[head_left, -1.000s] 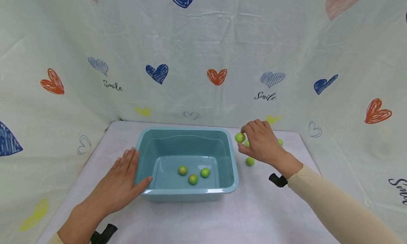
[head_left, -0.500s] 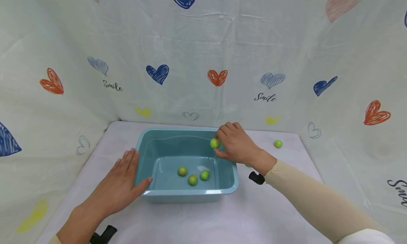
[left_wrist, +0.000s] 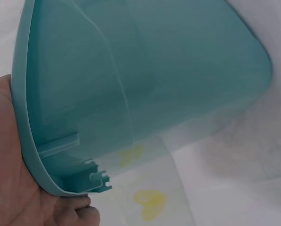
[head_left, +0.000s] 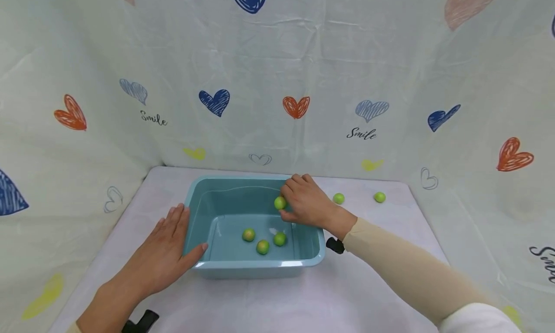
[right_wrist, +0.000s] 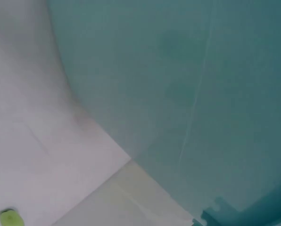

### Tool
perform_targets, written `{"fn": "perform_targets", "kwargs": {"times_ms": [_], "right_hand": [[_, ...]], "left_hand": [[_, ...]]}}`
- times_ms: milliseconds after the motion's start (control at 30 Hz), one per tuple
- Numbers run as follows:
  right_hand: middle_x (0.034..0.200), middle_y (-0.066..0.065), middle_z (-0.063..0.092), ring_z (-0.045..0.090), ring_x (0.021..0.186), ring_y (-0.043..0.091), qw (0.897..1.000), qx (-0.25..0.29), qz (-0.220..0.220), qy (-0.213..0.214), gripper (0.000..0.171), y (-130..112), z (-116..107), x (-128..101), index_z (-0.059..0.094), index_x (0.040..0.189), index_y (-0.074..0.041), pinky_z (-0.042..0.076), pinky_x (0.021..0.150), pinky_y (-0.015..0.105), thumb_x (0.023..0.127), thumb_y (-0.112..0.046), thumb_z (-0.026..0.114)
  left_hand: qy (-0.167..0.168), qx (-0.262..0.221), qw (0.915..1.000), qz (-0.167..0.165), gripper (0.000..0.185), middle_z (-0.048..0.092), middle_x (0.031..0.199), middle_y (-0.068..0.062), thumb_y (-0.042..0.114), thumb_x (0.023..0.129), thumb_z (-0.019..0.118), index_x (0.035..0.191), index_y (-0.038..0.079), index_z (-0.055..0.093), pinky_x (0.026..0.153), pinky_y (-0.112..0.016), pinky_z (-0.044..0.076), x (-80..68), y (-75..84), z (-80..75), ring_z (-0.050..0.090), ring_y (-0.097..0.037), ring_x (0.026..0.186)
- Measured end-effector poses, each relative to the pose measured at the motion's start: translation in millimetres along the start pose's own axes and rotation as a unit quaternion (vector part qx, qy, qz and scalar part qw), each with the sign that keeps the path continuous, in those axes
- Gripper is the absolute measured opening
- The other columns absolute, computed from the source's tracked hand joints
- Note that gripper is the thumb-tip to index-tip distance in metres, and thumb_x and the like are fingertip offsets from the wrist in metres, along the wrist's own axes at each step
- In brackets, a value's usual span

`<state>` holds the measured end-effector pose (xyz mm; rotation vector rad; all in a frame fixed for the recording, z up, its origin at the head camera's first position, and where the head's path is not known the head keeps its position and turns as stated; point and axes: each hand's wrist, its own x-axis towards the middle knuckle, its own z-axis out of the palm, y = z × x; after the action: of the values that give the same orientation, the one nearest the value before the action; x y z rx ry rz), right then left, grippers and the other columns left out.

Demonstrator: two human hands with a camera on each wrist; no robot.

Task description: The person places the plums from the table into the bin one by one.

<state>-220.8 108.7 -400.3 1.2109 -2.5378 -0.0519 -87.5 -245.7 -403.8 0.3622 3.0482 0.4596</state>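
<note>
A light-blue plastic basin (head_left: 260, 263) stands on the table, with three small round green fruits on its floor, one of them this yellowish-green fruit (head_left: 262, 246). My right hand (head_left: 310, 205) reaches over the basin's right side and pinches another small round green fruit (head_left: 280, 203) between thumb and fingers, above the basin floor. Along the basin's left rim lies my left hand (head_left: 160, 251), fingers straight and thumb over the front corner. The left wrist view shows its palm (left_wrist: 6, 155) against the rim (left_wrist: 20, 108). The right wrist view shows the basin's outer wall (right_wrist: 140, 84), not the fingers.
To the right of the basin, two more green fruits lie on the white-covered table (head_left: 381, 256): a nearer fruit (head_left: 338, 198) and a farther fruit (head_left: 379, 197). A pale curtain (head_left: 260, 58) printed with hearts rises behind the table and at both sides.
My right hand has carried the pinched green fruit leftward from above the table to inside the basin's outline, then a little lower. My left hand has stayed on the rim.
</note>
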Motion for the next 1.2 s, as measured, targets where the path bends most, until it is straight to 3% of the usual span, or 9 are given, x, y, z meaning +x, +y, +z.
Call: {"fn": "perform_targets", "kwargs": {"times_ms": [433,933,1200], "right_hand": [[0.094,0.002,0.064,0.054,0.090,0.022,1.000,-0.009,-0.001,0.018,0.035,-8,9,7,0.066,0.100,-0.012,0.043,0.079,0.039,0.090,-0.043,0.079],[0.096,0.001,0.064,0.055,0.091,0.022,0.999,-0.039,0.001,0.020,0.036,-8,12,7,0.067,0.101,-0.014,0.043,0.080,0.038,0.093,-0.048,0.071],[0.095,0.001,0.064,0.055,0.091,0.022,0.999,-0.035,0.008,0.019,0.035,-8,12,7,0.067,0.100,-0.014,0.043,0.080,0.038,0.092,-0.047,0.073]], "left_hand": [[0.001,-0.008,1.0000,0.001,0.104,0.015,0.172,-0.032,0.066,0.102,0.052,0.163,-0.012,0.018,0.124,-0.069,0.023,-0.7,-1.1,1.2,0.019,-0.051,0.159],[0.006,-0.012,0.9999,0.003,0.103,0.016,0.172,-0.032,0.065,0.103,0.053,0.163,-0.011,0.018,0.124,-0.070,0.024,-1.6,-1.2,1.5,0.019,-0.051,0.159],[0.010,-0.007,0.9999,0.006,0.102,0.017,0.172,-0.032,0.064,0.103,0.053,0.163,-0.012,0.019,0.124,-0.070,0.024,-2.0,-0.7,1.6,0.020,-0.051,0.159]]}}
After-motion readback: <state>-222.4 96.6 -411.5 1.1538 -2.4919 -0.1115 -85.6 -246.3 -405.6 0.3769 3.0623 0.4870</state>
